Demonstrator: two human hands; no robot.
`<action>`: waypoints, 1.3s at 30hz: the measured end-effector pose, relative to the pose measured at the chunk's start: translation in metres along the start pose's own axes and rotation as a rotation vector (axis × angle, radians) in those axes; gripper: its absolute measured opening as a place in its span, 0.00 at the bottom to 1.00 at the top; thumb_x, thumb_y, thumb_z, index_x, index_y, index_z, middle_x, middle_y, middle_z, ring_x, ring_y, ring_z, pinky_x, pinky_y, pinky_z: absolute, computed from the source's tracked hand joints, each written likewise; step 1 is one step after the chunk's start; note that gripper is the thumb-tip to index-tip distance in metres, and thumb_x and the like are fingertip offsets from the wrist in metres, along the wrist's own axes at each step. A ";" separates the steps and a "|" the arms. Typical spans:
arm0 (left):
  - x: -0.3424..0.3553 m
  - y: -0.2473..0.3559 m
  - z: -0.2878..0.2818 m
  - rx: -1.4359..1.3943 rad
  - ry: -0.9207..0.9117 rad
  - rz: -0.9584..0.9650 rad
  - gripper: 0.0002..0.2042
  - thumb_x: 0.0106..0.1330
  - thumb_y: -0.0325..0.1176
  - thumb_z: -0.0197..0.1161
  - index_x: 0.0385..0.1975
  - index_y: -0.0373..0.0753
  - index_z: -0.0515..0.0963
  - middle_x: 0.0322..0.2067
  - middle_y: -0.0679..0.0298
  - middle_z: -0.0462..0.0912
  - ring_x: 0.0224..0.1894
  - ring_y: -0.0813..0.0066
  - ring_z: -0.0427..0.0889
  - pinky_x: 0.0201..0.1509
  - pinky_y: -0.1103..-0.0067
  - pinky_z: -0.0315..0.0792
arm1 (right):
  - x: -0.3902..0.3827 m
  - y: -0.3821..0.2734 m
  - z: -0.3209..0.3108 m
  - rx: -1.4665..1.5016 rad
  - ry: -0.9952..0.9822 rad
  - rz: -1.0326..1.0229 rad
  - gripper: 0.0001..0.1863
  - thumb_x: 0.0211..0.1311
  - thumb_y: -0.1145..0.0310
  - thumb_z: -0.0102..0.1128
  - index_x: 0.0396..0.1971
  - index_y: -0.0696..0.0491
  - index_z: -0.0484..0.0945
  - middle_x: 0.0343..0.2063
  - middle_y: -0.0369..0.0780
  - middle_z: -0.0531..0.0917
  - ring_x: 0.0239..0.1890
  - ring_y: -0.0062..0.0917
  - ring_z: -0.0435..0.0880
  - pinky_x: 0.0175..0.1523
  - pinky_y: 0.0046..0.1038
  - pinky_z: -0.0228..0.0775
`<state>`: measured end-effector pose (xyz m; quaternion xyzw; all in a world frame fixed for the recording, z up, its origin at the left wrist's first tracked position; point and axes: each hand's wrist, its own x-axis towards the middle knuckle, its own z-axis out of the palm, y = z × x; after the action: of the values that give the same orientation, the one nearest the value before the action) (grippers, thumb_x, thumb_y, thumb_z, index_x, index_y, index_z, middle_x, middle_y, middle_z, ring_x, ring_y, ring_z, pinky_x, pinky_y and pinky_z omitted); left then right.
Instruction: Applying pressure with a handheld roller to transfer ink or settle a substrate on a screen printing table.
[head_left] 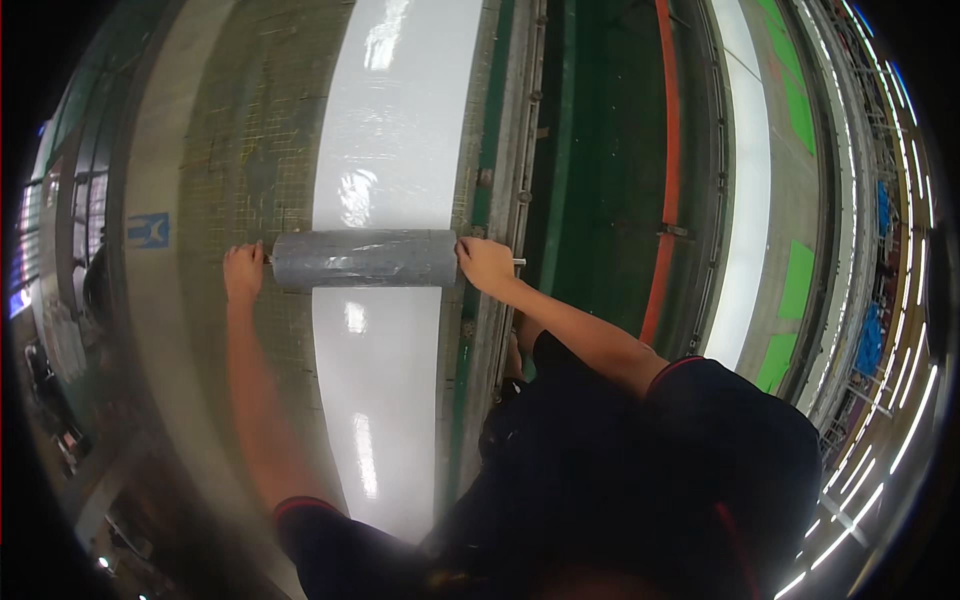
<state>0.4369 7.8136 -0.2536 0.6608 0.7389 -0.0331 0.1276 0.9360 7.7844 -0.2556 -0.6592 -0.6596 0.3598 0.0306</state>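
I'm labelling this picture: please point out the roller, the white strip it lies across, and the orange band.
Roller (364, 259): head view, middle of its barrel.
White strip (390, 390): head view, its lower stretch.
Orange band (671, 150): head view, its upper stretch.

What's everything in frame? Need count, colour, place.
Roller: 1, grey, across the near white strip
Rod end: 1 clear, silver, beyond the right fingers
Near white strip: 1, glossy white, beneath the roller
Worktop: 1, brownish green, yellow marks, left and centre
Blue square mark: 1, blue, left
Orange band: 1, orange-red, right of centre
Far white strip: 1, white, right
Green patches: at least 3, bright green, right
Light strips: many, white, far right
Sleeves: 2, dark, red trim, lower edge
Left fingers: 1 hand, bare, roller's left end
Right fingers: 1 hand, bare, roller's right end
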 end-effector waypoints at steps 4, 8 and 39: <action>0.056 -0.003 -0.019 0.065 -0.176 -0.016 0.23 0.80 0.42 0.51 0.33 0.29 0.86 0.38 0.45 0.86 0.46 0.42 0.80 0.62 0.53 0.69 | 0.012 0.001 0.006 0.087 0.013 -0.014 0.21 0.76 0.55 0.49 0.34 0.53 0.87 0.32 0.51 0.88 0.37 0.51 0.88 0.44 0.51 0.79; 0.083 -0.010 -0.010 0.039 -0.147 0.058 0.20 0.78 0.39 0.52 0.34 0.29 0.86 0.38 0.44 0.86 0.46 0.39 0.79 0.59 0.51 0.69 | 0.026 -0.003 0.006 0.139 0.021 -0.042 0.21 0.76 0.57 0.49 0.33 0.55 0.86 0.29 0.53 0.87 0.34 0.52 0.88 0.42 0.51 0.79; 0.055 0.291 0.029 -0.556 0.684 -0.695 0.32 0.78 0.42 0.61 0.78 0.39 0.62 0.83 0.45 0.37 0.84 0.39 0.37 0.82 0.50 0.54 | 0.095 0.002 -0.041 0.120 -0.076 -0.158 0.23 0.74 0.59 0.50 0.28 0.60 0.87 0.29 0.56 0.87 0.35 0.55 0.88 0.44 0.53 0.80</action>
<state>0.7221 7.8965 -0.2597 0.2928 0.8935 0.3389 0.0314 0.9463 7.8867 -0.2679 -0.5878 -0.6876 0.4199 0.0731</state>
